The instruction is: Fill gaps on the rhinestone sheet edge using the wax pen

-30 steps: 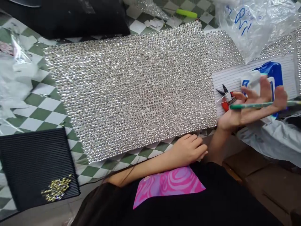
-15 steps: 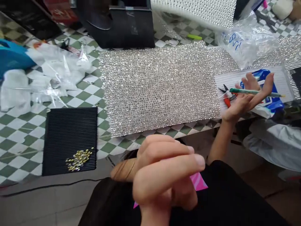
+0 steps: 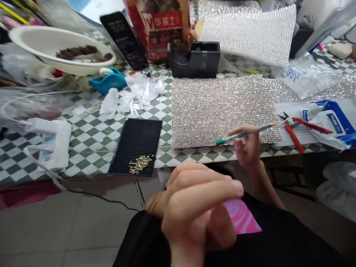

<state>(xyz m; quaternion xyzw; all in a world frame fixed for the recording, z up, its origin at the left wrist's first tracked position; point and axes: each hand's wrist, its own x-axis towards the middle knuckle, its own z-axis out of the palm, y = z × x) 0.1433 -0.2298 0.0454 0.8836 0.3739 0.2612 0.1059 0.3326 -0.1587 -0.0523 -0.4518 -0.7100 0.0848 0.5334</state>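
My right hand (image 3: 248, 142), at the front edge of a glittering rhinestone sheet (image 3: 217, 107), grips a thin picking pencil (image 3: 230, 139) with a green end and a yellowish tip. The pencil lies nearly level, its yellow tip pointing right. In the foreground, over my lap, my left hand (image 3: 197, 200) has its fingers curled toward the thumb; anything inside the curl is hidden. A black ribbed tray (image 3: 139, 135) lies left of the sheet, bearing a small heap of gold and silvery rhinestones (image 3: 140, 164).
Red-handled pliers (image 3: 294, 139) and a blue-and-white packet (image 3: 335, 120) lie at the right. Behind the sheet stands a black tape dispenser (image 3: 194, 61). A phone (image 3: 124, 40), a white bowl (image 3: 36, 46), crumpled plastic (image 3: 141, 89) and a white power strip (image 3: 57, 146) with cords occupy the left.
My view has swung left, showing the bowl, phone and power strip. My right hand has come from the packet to the sheet's front edge, still gripping the pencil. My left hand stays curled.
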